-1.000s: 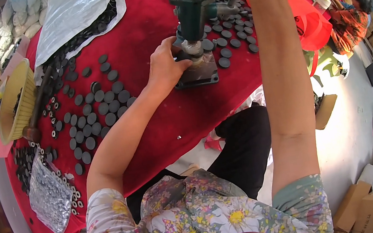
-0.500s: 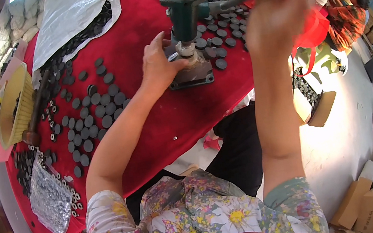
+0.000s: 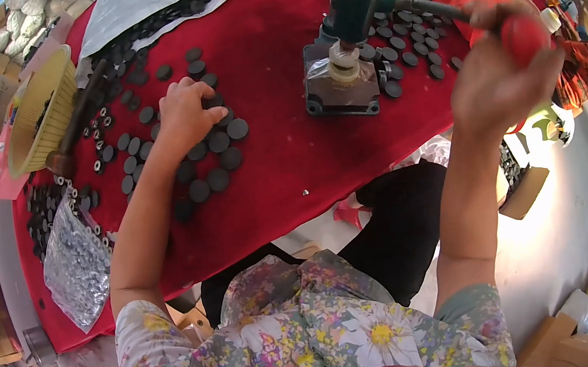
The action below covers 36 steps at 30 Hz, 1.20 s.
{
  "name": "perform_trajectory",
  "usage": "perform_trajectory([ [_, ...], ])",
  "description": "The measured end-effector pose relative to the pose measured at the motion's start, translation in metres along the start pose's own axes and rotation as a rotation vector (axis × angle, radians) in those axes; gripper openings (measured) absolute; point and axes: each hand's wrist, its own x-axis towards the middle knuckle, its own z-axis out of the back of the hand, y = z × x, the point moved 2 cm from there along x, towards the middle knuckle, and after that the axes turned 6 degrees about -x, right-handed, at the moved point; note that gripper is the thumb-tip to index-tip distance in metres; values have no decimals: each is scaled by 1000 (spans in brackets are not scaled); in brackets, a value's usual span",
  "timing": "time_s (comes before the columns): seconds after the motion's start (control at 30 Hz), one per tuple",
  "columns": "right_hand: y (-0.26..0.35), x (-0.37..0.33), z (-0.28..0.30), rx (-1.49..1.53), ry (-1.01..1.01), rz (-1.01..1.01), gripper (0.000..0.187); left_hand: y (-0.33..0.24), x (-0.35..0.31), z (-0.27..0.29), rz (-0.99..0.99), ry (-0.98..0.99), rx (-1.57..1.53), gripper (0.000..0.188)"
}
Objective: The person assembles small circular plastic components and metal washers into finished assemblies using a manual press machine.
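A: Grip status?

B: Right hand [image 3: 499,83] clenched round the red knob [image 3: 525,40] on the press lever [image 3: 439,6]. Left hand [image 3: 183,116] over the dark discs [image 3: 230,158], thumb and index apart. Can't tell if that grip has a disc; fingers hide what's under.

A: Disc locations?

B: Loose on the red tabletop [image 3: 277,174], left of the press [image 3: 351,11], several touching. Second batch [image 3: 409,58] to the right of the press.

A: What fails first?

B: Left grip. Thin discs packed close; a sloppy pinch could lift two or scatter neighbours. Worse: lever pulled with fingertips under the ram, they'd get crushed. Left hand's well apart from the press, so no exposure now.

A: At the press?

B: Clear film [image 3: 359,73] round the cream fitting [image 3: 344,66]. A loose fold could leave a part sitting skewed. A hard sideways heave on the knob might shift the base plate [image 3: 330,97].

A: Further out?

B: Small shiny bit [image 3: 306,192] near the front edge; a brush of the sleeve could drop it. Clear bag [image 3: 77,266] near the left forearm; an elbow knock might spill it.
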Motion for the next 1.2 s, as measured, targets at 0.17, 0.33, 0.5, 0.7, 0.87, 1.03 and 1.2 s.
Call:
perform_trajectory([
  [0.17,-37,69,-1,212,-97,-175,45,-18,3,10,10,-68,22,34],
  [0.33,-3,67,-54,48,-329,-135,33,-21,10,12,99,11,249,37],
  [0.5,-2,68,-52,40,-308,-133,32,-28,23,4,162,138,229,42],
  [0.7,-16,68,-49,191,-299,-207,33,-48,30,-20,-34,98,145,31],
  [0.87,-18,70,-41,182,-172,-148,36,-53,27,-30,-148,65,47,32],
  [1.03,-17,69,-46,181,-192,-160,37,-53,31,-29,-139,43,-93,49],
  [1.2,-17,68,-46,153,-265,-156,35,-107,44,-42,-132,-39,-445,55],
])
